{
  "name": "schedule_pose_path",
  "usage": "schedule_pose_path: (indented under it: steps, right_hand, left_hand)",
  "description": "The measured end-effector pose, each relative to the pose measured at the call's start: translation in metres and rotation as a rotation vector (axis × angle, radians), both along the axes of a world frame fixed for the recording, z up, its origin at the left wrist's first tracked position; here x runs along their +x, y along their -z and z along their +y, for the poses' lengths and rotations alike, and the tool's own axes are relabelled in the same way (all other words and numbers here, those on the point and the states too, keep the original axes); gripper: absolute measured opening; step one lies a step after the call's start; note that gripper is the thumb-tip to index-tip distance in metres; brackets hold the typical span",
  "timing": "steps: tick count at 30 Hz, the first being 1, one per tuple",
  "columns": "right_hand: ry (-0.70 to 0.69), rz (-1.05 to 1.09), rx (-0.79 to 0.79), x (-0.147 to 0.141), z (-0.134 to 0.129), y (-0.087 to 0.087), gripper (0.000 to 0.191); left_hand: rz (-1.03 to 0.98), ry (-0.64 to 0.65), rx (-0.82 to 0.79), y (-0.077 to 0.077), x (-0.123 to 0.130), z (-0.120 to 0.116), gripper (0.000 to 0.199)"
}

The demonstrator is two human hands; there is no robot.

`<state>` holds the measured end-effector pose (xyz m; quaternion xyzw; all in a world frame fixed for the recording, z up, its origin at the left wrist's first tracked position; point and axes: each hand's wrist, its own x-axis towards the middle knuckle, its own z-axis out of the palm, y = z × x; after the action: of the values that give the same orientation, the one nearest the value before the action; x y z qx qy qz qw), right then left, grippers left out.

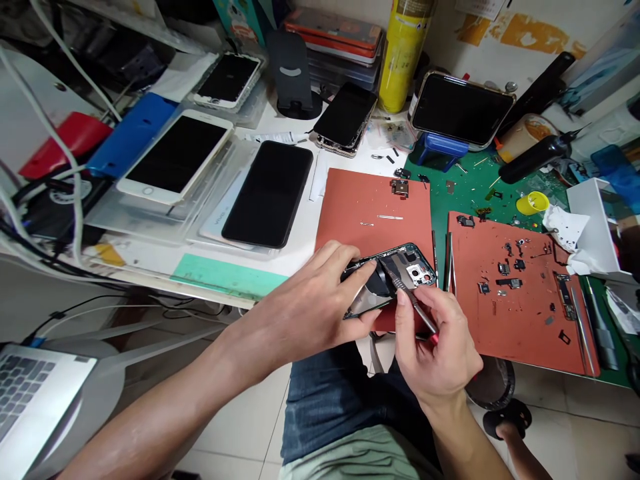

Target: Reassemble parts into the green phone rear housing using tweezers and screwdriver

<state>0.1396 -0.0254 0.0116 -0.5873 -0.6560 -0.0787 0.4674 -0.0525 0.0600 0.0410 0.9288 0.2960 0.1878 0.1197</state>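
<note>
Over the front edge of the left red-brown mat [345, 207], an opened phone housing [405, 257] lies tilted with its inner side up. My left hand [310, 300] is closed around its left end, fingertips on the dark part inside. My right hand [440, 343] grips a slim knurled metal tool [417, 305] with a red end. The tool's front reaches into the housing near a white camera-area piece; its very tip is hard to make out. My right fingers also lie close to the housing's right edge.
Small phone parts and screws [510, 283] are spread over the right mat, with tweezers [584, 333] along its side. Several phones lie to the left, including a black phone [270, 193]. Behind stand a yellow can [403, 57] and a propped phone [463, 107].
</note>
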Motion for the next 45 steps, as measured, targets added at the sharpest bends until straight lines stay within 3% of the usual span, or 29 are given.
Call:
schedule_pose_path:
  steps: [3,9,15,22,34,45]
  right_hand:
    - [0.067,0.111,-0.039,0.002,-0.006,0.003,0.045]
    - [0.190,0.527,-0.171,0.006,-0.011,-0.004,0.021]
    - [0.169,0.823,-0.290,0.008,-0.012,-0.011,0.024]
    - [0.092,0.983,-0.349,0.009,-0.012,-0.011,0.029]
    - [0.056,1.010,-0.356,0.010,-0.012,-0.006,0.027]
    - [0.053,0.776,-0.355,0.015,-0.016,-0.006,0.027]
  left_hand:
    - [0.003,-0.007,0.044,0.003,0.002,-0.002,0.047]
    - [0.005,-0.038,0.099,0.004,0.005,-0.009,0.048]
    - [-0.181,-0.073,-0.019,0.011,-0.003,-0.001,0.027]
    - [-0.390,0.056,-0.102,0.021,-0.006,0.011,0.018]
    - [-0.380,0.061,-0.100,0.022,-0.002,0.014,0.006]
    - [-0.357,0.072,-0.087,0.021,-0.002,0.014,0.009]
